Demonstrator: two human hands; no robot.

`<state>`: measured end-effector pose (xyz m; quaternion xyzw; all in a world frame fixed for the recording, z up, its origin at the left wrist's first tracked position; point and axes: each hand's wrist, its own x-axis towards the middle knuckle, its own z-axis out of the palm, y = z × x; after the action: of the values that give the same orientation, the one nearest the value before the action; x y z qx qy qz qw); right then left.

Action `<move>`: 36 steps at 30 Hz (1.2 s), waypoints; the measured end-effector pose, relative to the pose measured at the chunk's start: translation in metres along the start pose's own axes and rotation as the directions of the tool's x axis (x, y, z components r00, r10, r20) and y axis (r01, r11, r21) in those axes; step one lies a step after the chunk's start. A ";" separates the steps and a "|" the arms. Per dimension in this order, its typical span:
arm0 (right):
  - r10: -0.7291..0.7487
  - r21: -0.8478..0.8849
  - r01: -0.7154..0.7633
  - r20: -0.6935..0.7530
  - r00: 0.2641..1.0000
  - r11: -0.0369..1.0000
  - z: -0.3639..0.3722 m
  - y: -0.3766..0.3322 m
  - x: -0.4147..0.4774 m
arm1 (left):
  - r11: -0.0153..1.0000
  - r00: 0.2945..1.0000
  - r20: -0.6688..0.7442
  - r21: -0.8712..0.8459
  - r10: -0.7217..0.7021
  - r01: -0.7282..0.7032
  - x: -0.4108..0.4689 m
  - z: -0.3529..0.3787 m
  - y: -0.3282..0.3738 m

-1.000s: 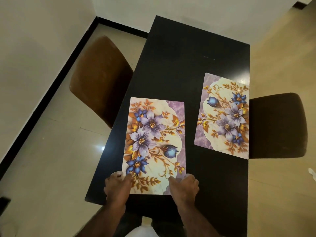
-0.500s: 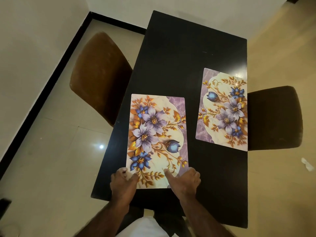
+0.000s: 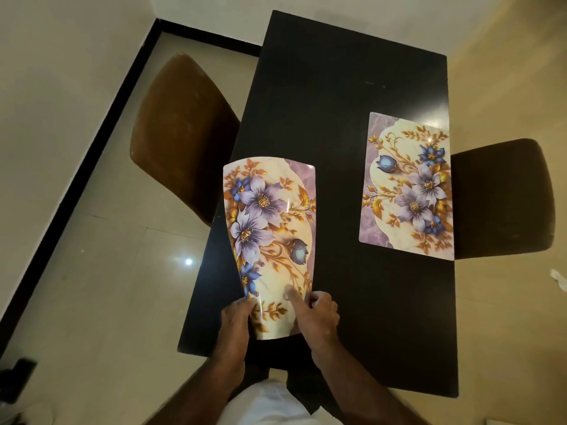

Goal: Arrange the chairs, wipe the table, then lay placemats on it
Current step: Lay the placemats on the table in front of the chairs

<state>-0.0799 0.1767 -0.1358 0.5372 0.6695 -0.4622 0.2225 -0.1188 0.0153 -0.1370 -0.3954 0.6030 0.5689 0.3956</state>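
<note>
A floral placemat [image 3: 273, 234] is bent into a curve over the near left part of the black table [image 3: 343, 96], its near end squeezed between both hands and lifted. My left hand [image 3: 234, 317] grips its near left edge. My right hand [image 3: 316, 314] grips the near right edge, thumb on top. A second floral placemat [image 3: 408, 185] lies flat at the table's right edge. A brown chair [image 3: 178, 133] stands at the left side and a dark chair [image 3: 503, 197] at the right side.
A white wall with a black skirting [image 3: 92, 148] runs along the left. Glossy beige floor tiles [image 3: 107, 286] surround the table. A small white scrap [image 3: 558, 279] lies on the floor at the right. A dark object [image 3: 17, 378] sits at the lower left.
The near placemat lay flat under my hands before. Now both hands have closed on its near end, pressing the sides together so it bows upward.
</note>
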 end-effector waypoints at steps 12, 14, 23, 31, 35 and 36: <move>0.117 0.565 -0.176 0.140 0.983 0.806 -0.046 -0.024 0.003 | 0.948 0.955 0.142 -0.225 0.259 -0.223 -0.008 -0.029 0.040; 0.023 0.509 -0.048 0.055 0.998 0.860 -0.060 -0.032 0.013 | 0.942 0.939 0.116 -0.135 0.323 -0.307 -0.001 -0.042 0.056; -0.389 0.087 0.420 -0.244 0.888 0.903 -0.071 -0.107 0.071 | 0.461 0.646 0.052 0.657 0.762 -0.597 0.067 -0.034 0.164; -0.396 0.002 0.421 -0.338 0.854 0.907 -0.058 -0.164 0.136 | 0.446 0.585 0.026 0.621 0.811 -0.645 0.115 0.001 0.245; -0.376 -0.136 0.351 -0.344 0.860 0.927 -0.047 -0.160 0.157 | 0.408 0.610 0.027 0.719 0.792 -0.562 0.133 0.006 0.239; -0.371 -0.163 0.334 -0.356 0.858 0.928 -0.045 -0.160 0.159 | 0.392 0.606 0.028 0.738 0.795 -0.549 0.136 0.005 0.236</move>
<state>-0.2703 0.2981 -0.1801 0.4736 0.8082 -0.3492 0.0254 -0.3883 0.0263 -0.1753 -0.0255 0.9306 0.3398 0.1335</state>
